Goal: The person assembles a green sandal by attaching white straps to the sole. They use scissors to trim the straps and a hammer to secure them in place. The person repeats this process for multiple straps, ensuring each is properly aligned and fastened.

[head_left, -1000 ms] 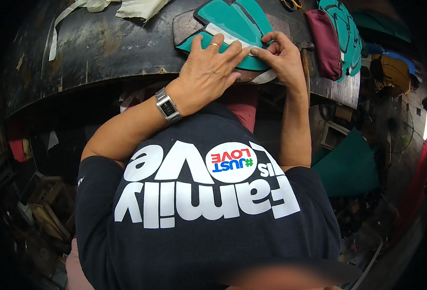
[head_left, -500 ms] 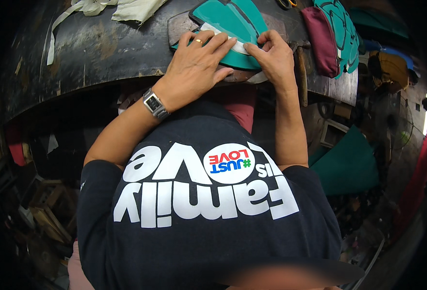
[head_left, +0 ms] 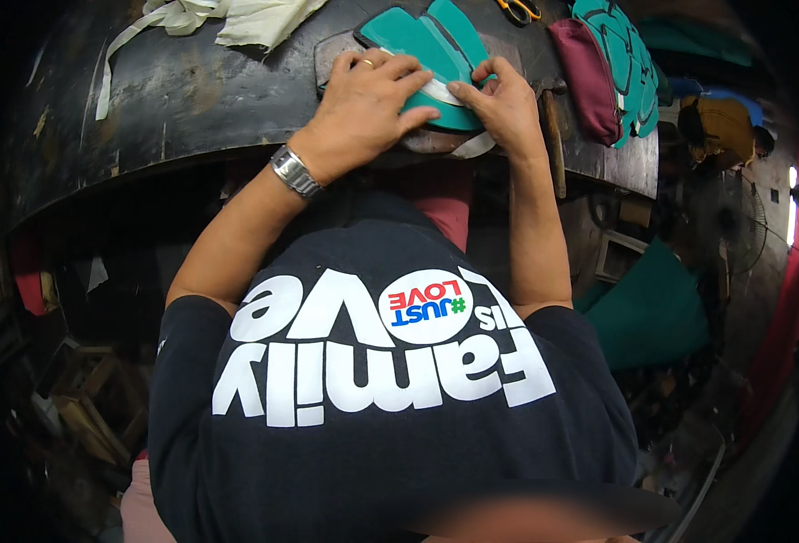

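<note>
On the dark workbench in front of me lies a green piece with black edging, which looks like a cut shoe upper. A narrow white strip runs along its near part. My left hand rests over the strip and the green piece, its fingers spread and pressing down, the thumb apart. The strip's left part is hidden under those fingers. At the strip's right end, my right hand holds it with thumb and curled fingers, close to the green piece's edge.
Pale cloth scraps lie at the bench's far left. Orange-handled scissors sit at the far edge. To the right are a maroon piece and a stack of green pieces. A fan stands beyond the bench.
My left fingers have slid slightly right and curled more over the strip. My right hand keeps its place at the strip's end. The view has shifted a little.
</note>
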Action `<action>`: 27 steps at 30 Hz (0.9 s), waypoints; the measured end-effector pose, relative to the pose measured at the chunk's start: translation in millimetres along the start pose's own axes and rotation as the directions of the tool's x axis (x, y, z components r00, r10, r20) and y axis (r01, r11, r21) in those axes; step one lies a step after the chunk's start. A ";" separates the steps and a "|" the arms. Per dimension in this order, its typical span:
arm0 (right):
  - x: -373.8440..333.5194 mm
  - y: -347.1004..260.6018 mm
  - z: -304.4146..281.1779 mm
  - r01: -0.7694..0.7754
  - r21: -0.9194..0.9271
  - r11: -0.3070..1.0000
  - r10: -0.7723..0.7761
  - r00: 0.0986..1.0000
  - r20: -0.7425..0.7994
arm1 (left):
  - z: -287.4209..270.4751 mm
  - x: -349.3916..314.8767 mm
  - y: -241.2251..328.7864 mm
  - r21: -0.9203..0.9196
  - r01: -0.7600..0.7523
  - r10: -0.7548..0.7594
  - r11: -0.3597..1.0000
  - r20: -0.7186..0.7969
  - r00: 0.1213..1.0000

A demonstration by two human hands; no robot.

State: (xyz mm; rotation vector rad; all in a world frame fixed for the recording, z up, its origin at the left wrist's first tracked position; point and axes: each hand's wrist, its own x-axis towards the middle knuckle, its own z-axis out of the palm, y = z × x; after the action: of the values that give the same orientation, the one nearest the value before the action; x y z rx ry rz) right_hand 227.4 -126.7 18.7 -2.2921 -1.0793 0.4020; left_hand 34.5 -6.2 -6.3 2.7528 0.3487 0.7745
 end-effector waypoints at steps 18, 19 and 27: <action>-58.5 -41.0 8.3 -0.378 0.612 0.695 -0.112 0.783 0.611 | -47.1 -9.2 -66.2 -0.177 -0.261 0.277 0.949 0.071 0.958; -60.9 -46.0 15.1 -0.357 0.652 0.669 -0.161 0.786 0.597 | -45.5 -8.1 -67.9 -0.146 -0.249 0.263 0.957 0.080 0.962; -65.6 -80.7 68.2 -0.307 0.881 0.360 -0.222 0.889 0.401 | -20.9 35.0 -76.9 0.004 -0.269 0.267 0.963 0.107 0.958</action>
State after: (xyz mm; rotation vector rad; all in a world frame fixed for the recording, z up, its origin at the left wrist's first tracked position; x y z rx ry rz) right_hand 104.0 -111.3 15.6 -1.1367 -0.6408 1.2816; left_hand 40.2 80.0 3.6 2.8803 -0.0416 0.6849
